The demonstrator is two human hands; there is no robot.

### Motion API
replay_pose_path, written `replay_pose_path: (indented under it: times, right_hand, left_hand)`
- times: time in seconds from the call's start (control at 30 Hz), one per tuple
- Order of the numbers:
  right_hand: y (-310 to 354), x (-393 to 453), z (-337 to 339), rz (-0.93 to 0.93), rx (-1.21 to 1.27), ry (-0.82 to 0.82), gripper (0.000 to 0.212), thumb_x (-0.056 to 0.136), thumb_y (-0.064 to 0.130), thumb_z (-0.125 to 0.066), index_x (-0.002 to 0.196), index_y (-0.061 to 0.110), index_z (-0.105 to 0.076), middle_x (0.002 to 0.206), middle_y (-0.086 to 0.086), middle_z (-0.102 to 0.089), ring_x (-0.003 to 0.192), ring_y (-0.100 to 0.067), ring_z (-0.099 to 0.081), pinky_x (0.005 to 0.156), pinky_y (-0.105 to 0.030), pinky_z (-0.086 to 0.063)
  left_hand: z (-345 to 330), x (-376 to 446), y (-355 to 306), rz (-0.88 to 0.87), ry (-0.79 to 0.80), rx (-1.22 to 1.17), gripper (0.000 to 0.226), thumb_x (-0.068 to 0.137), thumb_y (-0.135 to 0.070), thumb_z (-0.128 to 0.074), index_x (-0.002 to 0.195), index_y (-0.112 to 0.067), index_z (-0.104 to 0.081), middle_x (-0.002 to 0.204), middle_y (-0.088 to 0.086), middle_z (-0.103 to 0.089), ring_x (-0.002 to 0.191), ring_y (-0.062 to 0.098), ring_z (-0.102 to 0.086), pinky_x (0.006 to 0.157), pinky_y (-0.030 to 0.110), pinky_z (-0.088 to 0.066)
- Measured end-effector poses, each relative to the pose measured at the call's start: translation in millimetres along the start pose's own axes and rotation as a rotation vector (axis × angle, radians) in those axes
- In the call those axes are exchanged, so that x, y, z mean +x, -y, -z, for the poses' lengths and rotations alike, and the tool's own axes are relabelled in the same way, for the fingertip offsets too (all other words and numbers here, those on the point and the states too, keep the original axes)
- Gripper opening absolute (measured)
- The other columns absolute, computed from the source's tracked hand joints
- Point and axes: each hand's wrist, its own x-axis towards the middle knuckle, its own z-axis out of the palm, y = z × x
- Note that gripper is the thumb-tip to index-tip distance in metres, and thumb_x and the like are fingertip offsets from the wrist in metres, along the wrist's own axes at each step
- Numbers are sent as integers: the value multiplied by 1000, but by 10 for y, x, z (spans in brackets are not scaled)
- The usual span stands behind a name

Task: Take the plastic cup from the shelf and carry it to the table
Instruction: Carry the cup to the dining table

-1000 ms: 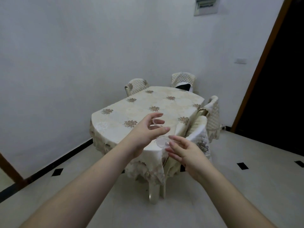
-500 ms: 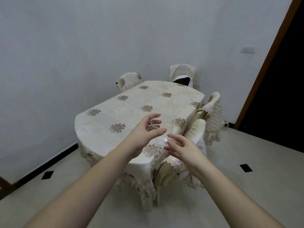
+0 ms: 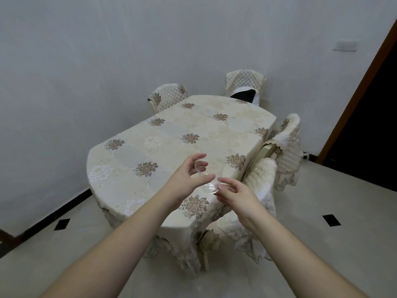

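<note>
Now table [image 3: 171, 134] nearer; both hands' grip on plastic cup [image 3: 207, 179] unchanged.

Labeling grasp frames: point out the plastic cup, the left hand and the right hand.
plastic cup [image 3: 209, 183]: head view, on the clear wall near its base.
left hand [image 3: 186, 179]: head view, on the back of the hand.
right hand [image 3: 235, 193]: head view, on the back of the hand.

Cream cloth-draped oval desk [image 3: 171, 134] with brown flower motifs — quilted cream chair covers [image 3: 289, 147], black-diamond pale floor tiles [image 3: 331, 220].
</note>
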Motion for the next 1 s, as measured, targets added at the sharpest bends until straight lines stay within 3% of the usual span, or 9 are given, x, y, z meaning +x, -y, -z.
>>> replay_pose_path:
  times: [0.17, 0.57, 0.7, 0.83, 1.0]
  right_hand:
    - [-216, 538, 10, -32, -24, -52, 23, 88, 9, -64, 111, 10, -62, 87, -9, -70, 79, -12, -69, 71, -21, -54]
    - [-688, 1696, -115, -167, -37, -147, 24, 88, 11, -65, 112, 12, -63, 97, -9, -70, 82, -12, -69, 69, -20, -54]
    - [-781, 1943, -49, -201, -114, -176, 27, 88, 10, -64, 115, 12, -62, 95, -4, -71, 84, -12, -66, 73, -21, -51]
    - [-853, 2198, 97, -242, -159, -185, 33, 89, 6, -61, 122, 8, -58, 105, -9, -66, 94, -18, -63, 80, -24, -50]
    - [-914, 2494, 308, -297, -244, -125, 34, 90, 1, -51, 122, 8, -58, 96, 2, -62, 88, -12, -57, 77, -25, -47]
  left_hand:
    - [181, 448, 389, 36, 5, -12, 56, 79, -19, -78, 125, -34, -51, 126, 3, -57, 119, 9, -54, 88, 22, -45]
    - [645, 1421, 1170, 89, 19, 51, 62, 66, -40, -82, 118, -50, -50, 123, -8, -55, 113, -5, -52, 92, 23, -48]
    - [655, 1644, 1362, 106, 72, 53, 63, 67, -33, -84, 118, -49, -50, 120, -4, -55, 108, -9, -53, 88, 13, -46]
    - [584, 1829, 1505, 116, 61, 80, 70, 61, -43, -84, 121, -48, -49, 122, -4, -56, 110, -8, -52, 90, 15, -44]
    - [426, 2045, 1681, 166, 34, 143, 70, 66, -40, -83, 124, -51, -46, 128, -7, -54, 116, -9, -49, 88, 11, -43]
